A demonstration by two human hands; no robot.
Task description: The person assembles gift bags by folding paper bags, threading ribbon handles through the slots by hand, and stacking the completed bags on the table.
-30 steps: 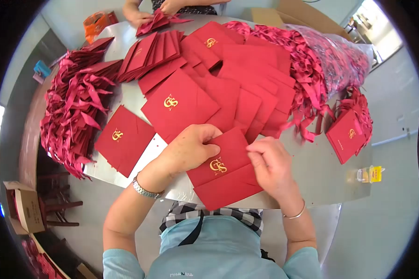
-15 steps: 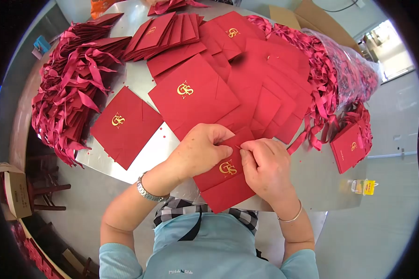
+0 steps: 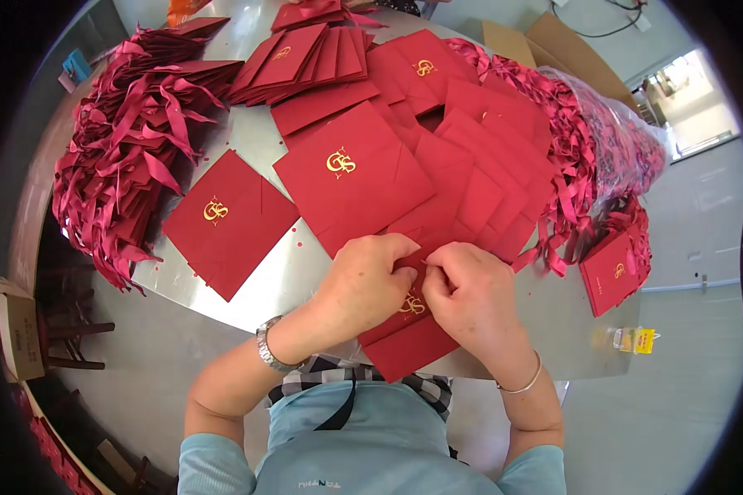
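A small red paper bag (image 3: 406, 348) with a gold GS logo lies flat at the table's front edge, its lower end jutting past it. My left hand (image 3: 370, 279) is closed on the bag's upper left part, thumb and forefinger pinched near the top. Opposite it, my right hand (image 3: 477, 299) is closed over the bag's right side, fingertips pinched together close to the left ones. Whatever sits between the right fingertips is too small to make out. Both hands partly cover the logo. Just beyond them lies a larger flat red bag (image 3: 363, 177).
Many ribboned red bags (image 3: 120, 157) are heaped at the left. One flat bag (image 3: 227, 231) lies apart on the metal table (image 3: 260, 309). Ribbons in a plastic bag (image 3: 627, 136), a small ribboned bag stack (image 3: 607, 276) and a yellow-labelled container (image 3: 636, 340) are at the right.
Both hands have drawn closer together over the bag, covering more of the logo. The view has shifted slightly.
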